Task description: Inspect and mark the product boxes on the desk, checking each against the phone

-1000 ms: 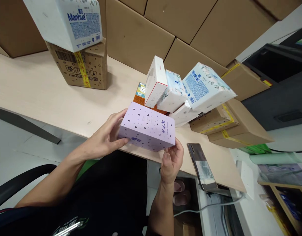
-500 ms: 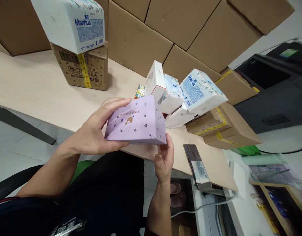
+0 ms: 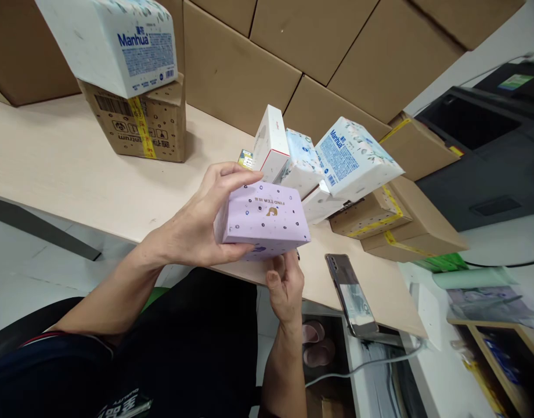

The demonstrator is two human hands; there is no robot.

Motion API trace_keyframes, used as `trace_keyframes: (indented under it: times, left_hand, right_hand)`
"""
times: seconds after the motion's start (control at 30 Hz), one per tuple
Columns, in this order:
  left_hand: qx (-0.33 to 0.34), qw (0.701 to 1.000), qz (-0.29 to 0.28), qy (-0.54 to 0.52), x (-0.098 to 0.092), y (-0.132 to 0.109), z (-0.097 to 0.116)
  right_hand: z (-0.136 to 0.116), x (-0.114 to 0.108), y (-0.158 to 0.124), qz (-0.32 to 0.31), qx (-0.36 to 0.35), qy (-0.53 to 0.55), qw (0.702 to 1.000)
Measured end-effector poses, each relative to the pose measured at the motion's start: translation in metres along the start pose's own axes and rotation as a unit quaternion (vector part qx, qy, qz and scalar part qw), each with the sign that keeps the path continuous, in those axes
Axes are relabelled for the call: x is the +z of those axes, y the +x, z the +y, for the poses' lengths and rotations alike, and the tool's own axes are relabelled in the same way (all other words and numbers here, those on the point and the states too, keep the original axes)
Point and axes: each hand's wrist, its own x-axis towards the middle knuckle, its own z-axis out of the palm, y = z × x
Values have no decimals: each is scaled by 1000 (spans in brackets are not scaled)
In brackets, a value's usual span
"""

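A light purple box [image 3: 267, 217] with small dark dots and gold print is held above the front edge of the table. My left hand [image 3: 197, 223] grips its left end, thumb and fingers on opposite sides. Just below the box's lower right side is my right hand [image 3: 287, 287], its fingers curled upward. The fingertips are partly hidden behind the box, and a small dark thing shows beside them, too small to make out.
Behind the purple box stand a white box [image 3: 271, 142] and tissue packs [image 3: 349, 157]. Another tissue pack [image 3: 140, 55] rests on a brown carton [image 3: 151, 130] at the left. A phone [image 3: 352, 296] lies on the table [image 3: 44, 151]. Large cartons [image 3: 241, 69] line the back.
The purple box has moved right with my left hand and has turned, so more of its lower side shows. My right hand has stayed below it, shifting slightly.
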Motion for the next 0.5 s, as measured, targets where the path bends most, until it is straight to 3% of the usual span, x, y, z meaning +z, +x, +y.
trace_keyframes:
  times: [0.33, 0.4, 0.5]
  left_hand:
    - [-161, 984, -3, -74, 1, -35, -10]
    - [-156, 984, 3, -87, -1, -37, -8]
    - [-77, 993, -6, -84, -2, -35, -5]
  right_hand:
    - [1, -1, -1, 4, 14, -7, 1000]
    - [3, -1, -3, 1, 24, 17, 1000]
    - [6, 1, -6, 30, 22, 52, 998]
